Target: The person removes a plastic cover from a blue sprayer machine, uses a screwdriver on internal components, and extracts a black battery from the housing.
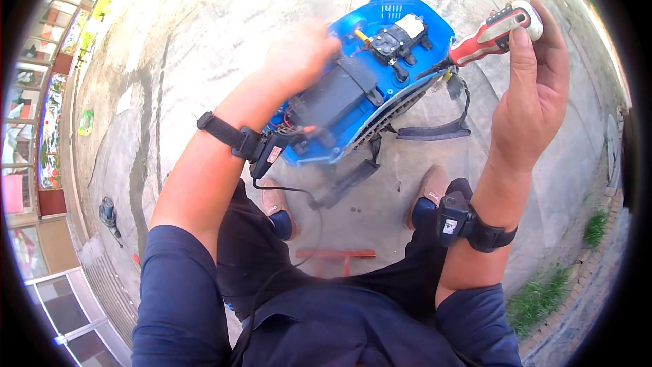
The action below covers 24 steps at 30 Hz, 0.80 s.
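Observation:
A blue plastic housing (435, 54), shaped like the base of a backpack sprayer, lies with its inside facing up in front of me. In it sit a small black pump (394, 42) with a whitish end and a dark box-shaped battery (334, 94), with thin wires at the near end. My right hand (533, 88) is closed around the top of a screwdriver (485, 37) with a red and white handle. Its dark shaft slants down toward the housing's right edge; the tip is hard to make out. My left hand (302, 54), smeared by motion, is at the housing's left edge, fingers unclear.
Black straps (435, 130) trail from the housing onto the pale concrete floor. My feet stand on either side, with a red metal bar (336, 254) between my legs. A dark power tool (109, 216) lies far left. A cable (292, 190) hangs from my left wrist. Grass (543, 295) grows at the right.

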Each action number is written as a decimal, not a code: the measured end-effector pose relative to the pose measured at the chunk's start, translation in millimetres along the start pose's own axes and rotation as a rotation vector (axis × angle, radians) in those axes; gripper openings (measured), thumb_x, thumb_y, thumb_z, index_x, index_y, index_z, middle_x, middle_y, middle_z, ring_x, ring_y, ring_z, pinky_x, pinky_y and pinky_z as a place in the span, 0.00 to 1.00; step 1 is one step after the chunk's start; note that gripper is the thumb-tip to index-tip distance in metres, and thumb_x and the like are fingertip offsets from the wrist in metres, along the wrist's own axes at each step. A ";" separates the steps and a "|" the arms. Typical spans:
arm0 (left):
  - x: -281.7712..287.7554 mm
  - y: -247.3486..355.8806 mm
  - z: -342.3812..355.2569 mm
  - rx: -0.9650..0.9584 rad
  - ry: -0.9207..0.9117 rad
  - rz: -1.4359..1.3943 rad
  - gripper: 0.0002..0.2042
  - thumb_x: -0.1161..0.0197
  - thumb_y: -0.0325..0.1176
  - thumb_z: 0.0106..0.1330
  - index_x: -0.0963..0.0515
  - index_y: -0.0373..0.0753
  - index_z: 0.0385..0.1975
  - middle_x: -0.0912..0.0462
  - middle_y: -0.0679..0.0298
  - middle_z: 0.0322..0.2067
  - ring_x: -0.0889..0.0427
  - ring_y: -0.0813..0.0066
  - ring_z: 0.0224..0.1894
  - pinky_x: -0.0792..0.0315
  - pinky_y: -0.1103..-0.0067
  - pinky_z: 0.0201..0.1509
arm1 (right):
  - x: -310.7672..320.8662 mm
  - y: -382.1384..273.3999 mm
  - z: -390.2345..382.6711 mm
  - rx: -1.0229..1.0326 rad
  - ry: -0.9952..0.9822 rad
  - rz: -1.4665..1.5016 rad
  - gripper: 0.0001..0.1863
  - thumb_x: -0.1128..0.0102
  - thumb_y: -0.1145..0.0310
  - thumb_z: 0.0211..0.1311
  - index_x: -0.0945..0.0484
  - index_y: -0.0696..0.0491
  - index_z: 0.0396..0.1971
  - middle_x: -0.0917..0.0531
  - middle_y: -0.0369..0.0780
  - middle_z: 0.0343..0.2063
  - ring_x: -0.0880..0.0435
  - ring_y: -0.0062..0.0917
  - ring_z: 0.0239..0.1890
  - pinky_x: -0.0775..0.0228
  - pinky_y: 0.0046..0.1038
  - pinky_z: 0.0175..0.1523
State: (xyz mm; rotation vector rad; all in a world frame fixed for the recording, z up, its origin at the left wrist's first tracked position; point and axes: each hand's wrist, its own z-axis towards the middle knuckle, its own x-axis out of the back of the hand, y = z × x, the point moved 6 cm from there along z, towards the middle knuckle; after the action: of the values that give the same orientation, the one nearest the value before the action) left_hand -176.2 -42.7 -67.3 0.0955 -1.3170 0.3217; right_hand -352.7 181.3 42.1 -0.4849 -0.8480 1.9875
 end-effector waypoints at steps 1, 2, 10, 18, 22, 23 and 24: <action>-1.8 0.1 1.6 0.008 -0.020 0.004 0.06 0.38 0.33 0.66 0.16 0.51 0.39 0.20 0.61 0.36 0.16 0.58 0.43 0.21 0.64 0.42 | 3.0 0.8 -0.5 -0.016 0.001 -0.013 0.19 0.42 0.70 0.78 0.24 0.60 0.63 0.15 0.38 0.45 0.18 0.18 0.49 0.29 0.23 0.60; -3.5 0.5 2.7 0.017 -0.039 0.007 0.05 0.39 0.33 0.67 0.16 0.50 0.38 0.20 0.60 0.36 0.16 0.57 0.42 0.21 0.64 0.42 | 5.5 1.2 -1.4 -0.017 0.004 -0.014 0.19 0.42 0.70 0.78 0.24 0.60 0.63 0.15 0.38 0.45 0.18 0.18 0.49 0.29 0.23 0.60; -5.6 -0.2 7.4 0.090 -0.137 0.019 0.05 0.40 0.35 0.70 0.19 0.47 0.40 0.20 0.57 0.36 0.15 0.54 0.43 0.20 0.62 0.43 | 17.1 -0.8 -2.4 0.007 -0.022 0.078 0.19 0.43 0.71 0.78 0.24 0.60 0.64 0.15 0.38 0.45 0.18 0.18 0.48 0.27 0.24 0.59; -8.5 1.4 13.1 0.233 -0.329 -0.011 0.10 0.42 0.40 0.74 0.19 0.42 0.43 0.17 0.54 0.40 0.15 0.51 0.45 0.20 0.59 0.48 | 22.1 0.9 -3.5 -0.006 -0.027 0.102 0.19 0.42 0.71 0.78 0.24 0.59 0.64 0.14 0.38 0.46 0.18 0.18 0.48 0.27 0.23 0.59; -6.8 -1.7 11.5 0.244 -0.289 -0.054 0.10 0.41 0.40 0.73 0.20 0.42 0.43 0.17 0.53 0.40 0.16 0.50 0.46 0.21 0.59 0.49 | 21.9 1.7 -3.3 0.009 -0.029 0.118 0.19 0.42 0.71 0.78 0.24 0.59 0.64 0.14 0.38 0.46 0.17 0.18 0.49 0.27 0.23 0.59; -4.7 -2.0 11.4 0.257 -0.262 -0.092 0.10 0.40 0.40 0.73 0.20 0.42 0.44 0.17 0.53 0.40 0.16 0.50 0.46 0.21 0.59 0.49 | 22.2 2.0 -3.9 0.012 -0.031 0.120 0.19 0.42 0.71 0.78 0.24 0.59 0.64 0.14 0.38 0.46 0.17 0.18 0.49 0.27 0.23 0.59; -3.5 -2.1 11.6 0.257 -0.261 -0.092 0.10 0.40 0.40 0.73 0.20 0.42 0.44 0.17 0.53 0.40 0.16 0.50 0.46 0.21 0.59 0.49 | 23.0 2.6 -3.8 0.014 -0.025 0.103 0.19 0.42 0.71 0.78 0.24 0.59 0.64 0.14 0.38 0.47 0.17 0.18 0.49 0.27 0.23 0.60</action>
State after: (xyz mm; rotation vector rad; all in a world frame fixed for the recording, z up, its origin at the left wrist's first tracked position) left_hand -187.2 -48.3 -67.5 0.4251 -1.5190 0.4092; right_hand -363.9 201.4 37.4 -0.5055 -0.8393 2.0966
